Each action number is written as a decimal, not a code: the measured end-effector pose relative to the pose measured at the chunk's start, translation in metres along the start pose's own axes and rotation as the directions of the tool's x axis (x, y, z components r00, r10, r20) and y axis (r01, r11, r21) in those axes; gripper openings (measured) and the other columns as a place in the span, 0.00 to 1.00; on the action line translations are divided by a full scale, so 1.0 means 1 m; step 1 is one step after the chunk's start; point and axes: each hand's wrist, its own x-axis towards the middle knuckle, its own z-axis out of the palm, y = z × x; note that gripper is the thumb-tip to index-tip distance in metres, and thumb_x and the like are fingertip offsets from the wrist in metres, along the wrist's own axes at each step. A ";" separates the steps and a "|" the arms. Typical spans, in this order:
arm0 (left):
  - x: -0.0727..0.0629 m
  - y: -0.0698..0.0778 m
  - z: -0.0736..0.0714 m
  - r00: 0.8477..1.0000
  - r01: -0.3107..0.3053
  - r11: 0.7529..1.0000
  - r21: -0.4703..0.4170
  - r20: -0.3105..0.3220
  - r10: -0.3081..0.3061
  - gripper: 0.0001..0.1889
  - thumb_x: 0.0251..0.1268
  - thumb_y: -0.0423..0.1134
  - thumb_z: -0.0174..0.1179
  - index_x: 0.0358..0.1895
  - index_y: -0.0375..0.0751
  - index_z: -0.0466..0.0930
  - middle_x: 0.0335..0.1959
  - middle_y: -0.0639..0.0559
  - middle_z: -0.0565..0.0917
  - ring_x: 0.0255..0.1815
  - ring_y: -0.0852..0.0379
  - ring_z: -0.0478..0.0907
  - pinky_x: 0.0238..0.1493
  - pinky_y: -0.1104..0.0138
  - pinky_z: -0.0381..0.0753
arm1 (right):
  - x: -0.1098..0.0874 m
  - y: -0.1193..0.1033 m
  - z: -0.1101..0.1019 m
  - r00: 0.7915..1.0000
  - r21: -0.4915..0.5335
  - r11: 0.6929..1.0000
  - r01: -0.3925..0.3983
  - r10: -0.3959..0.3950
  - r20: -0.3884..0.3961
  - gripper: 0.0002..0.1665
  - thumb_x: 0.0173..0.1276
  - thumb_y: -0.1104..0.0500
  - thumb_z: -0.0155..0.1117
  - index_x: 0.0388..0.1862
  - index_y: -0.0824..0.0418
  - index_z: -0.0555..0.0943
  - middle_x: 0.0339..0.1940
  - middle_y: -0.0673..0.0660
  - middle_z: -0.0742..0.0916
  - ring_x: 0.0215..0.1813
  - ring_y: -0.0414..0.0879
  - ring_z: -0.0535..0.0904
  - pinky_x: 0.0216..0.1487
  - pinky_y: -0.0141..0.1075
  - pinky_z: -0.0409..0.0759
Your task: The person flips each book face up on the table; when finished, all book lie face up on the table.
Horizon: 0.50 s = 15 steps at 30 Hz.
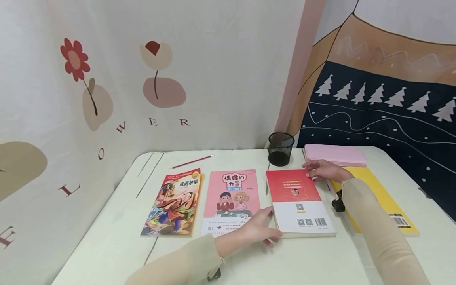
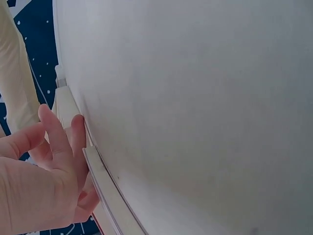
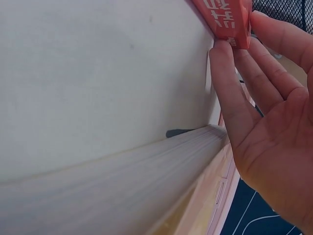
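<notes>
A red-and-white book (image 1: 301, 202) lies face down on the table, its QR codes and barcode towards me. At its far right corner my right hand (image 1: 327, 171) pinches the book; the right wrist view shows the red corner (image 3: 234, 27) between thumb and fingers. My left hand (image 1: 254, 229) is at the near left corner, fingers spread loosely along the left side and the near edge. In the left wrist view, the left hand (image 2: 49, 181) has fairly straight fingers by the book edge. Left of this book lies a pink book (image 1: 233, 194), partly covered by the left hand.
Farther left are a colourful storybook (image 1: 174, 204) and a red pencil (image 1: 192, 161). A black mesh pen holder (image 1: 280, 149) stands at the back. To the right, a pink case (image 1: 335, 154) lies behind a yellow book (image 1: 377, 194), which the right sleeve partly covers.
</notes>
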 end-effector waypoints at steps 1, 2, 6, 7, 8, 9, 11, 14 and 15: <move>0.000 0.000 0.001 1.000 0.000 1.000 0.007 -0.003 0.000 0.39 0.46 0.26 0.64 0.65 0.37 0.54 0.57 0.41 0.60 0.21 0.55 0.77 0.17 0.65 0.78 | 0.000 0.000 0.000 1.000 -0.003 1.000 0.000 0.000 -0.003 0.34 0.60 0.61 0.58 0.62 0.72 0.59 0.57 0.68 0.68 0.48 0.54 0.70 0.50 0.41 0.73; 0.000 0.000 0.001 1.000 -0.001 1.000 0.011 -0.007 0.001 0.40 0.46 0.26 0.64 0.65 0.37 0.54 0.56 0.41 0.60 0.21 0.55 0.77 0.16 0.65 0.78 | 0.000 0.001 0.000 1.000 -0.006 1.000 0.001 -0.001 -0.005 0.34 0.60 0.61 0.58 0.62 0.72 0.59 0.57 0.68 0.68 0.48 0.54 0.71 0.50 0.41 0.73; 0.001 0.000 0.003 1.000 -0.017 1.000 -0.003 -0.016 0.017 0.39 0.45 0.24 0.63 0.64 0.39 0.56 0.56 0.41 0.60 0.20 0.55 0.77 0.17 0.65 0.79 | 0.001 0.000 -0.001 1.000 -0.023 1.000 -0.004 0.004 -0.013 0.34 0.59 0.60 0.59 0.61 0.72 0.59 0.56 0.68 0.68 0.47 0.53 0.71 0.49 0.41 0.73; 0.001 0.000 0.003 1.000 -0.020 1.000 -0.012 -0.014 0.019 0.39 0.45 0.24 0.63 0.64 0.40 0.56 0.57 0.40 0.60 0.21 0.55 0.78 0.17 0.65 0.79 | 0.000 0.000 0.000 1.000 -0.025 1.000 -0.007 0.006 -0.014 0.34 0.59 0.60 0.59 0.61 0.72 0.60 0.57 0.68 0.68 0.47 0.52 0.71 0.49 0.41 0.74; 0.001 0.000 0.003 1.000 -0.021 0.999 -0.027 -0.009 0.021 0.39 0.45 0.24 0.63 0.64 0.41 0.56 0.58 0.40 0.59 0.21 0.54 0.78 0.17 0.65 0.79 | 0.000 -0.001 0.000 1.000 -0.027 1.000 -0.008 0.008 -0.014 0.35 0.59 0.60 0.59 0.61 0.72 0.59 0.57 0.68 0.68 0.47 0.52 0.72 0.49 0.41 0.74; 0.001 0.000 0.003 1.000 -0.022 0.999 -0.043 -0.002 0.021 0.39 0.45 0.24 0.64 0.64 0.41 0.56 0.59 0.41 0.59 0.21 0.54 0.78 0.18 0.64 0.79 | -0.001 -0.002 0.000 1.000 -0.028 1.000 -0.010 0.010 -0.014 0.35 0.59 0.59 0.59 0.61 0.72 0.59 0.57 0.68 0.68 0.47 0.52 0.72 0.49 0.40 0.74; 0.000 0.000 0.003 1.000 -0.011 0.997 -0.072 0.010 0.012 0.39 0.47 0.27 0.64 0.64 0.43 0.56 0.59 0.42 0.60 0.22 0.53 0.78 0.19 0.63 0.79 | -0.002 -0.003 0.001 1.000 -0.026 1.000 -0.014 0.014 -0.018 0.34 0.59 0.60 0.59 0.61 0.72 0.59 0.57 0.68 0.68 0.47 0.52 0.72 0.49 0.40 0.74; -0.001 0.001 0.003 1.000 -0.008 0.996 -0.091 0.014 0.009 0.37 0.50 0.30 0.62 0.65 0.43 0.55 0.58 0.42 0.61 0.22 0.52 0.78 0.20 0.63 0.80 | -0.003 -0.005 0.002 1.000 -0.035 0.999 -0.013 0.012 -0.021 0.34 0.60 0.60 0.58 0.61 0.72 0.60 0.57 0.68 0.68 0.48 0.54 0.70 0.49 0.41 0.73; -0.001 0.001 0.004 1.000 -0.008 0.997 -0.082 0.007 0.009 0.36 0.51 0.30 0.62 0.65 0.42 0.55 0.58 0.42 0.62 0.22 0.52 0.78 0.20 0.63 0.80 | -0.003 -0.005 0.003 1.000 -0.039 0.999 -0.012 0.011 -0.022 0.34 0.59 0.60 0.58 0.61 0.72 0.60 0.56 0.68 0.68 0.49 0.54 0.70 0.49 0.41 0.73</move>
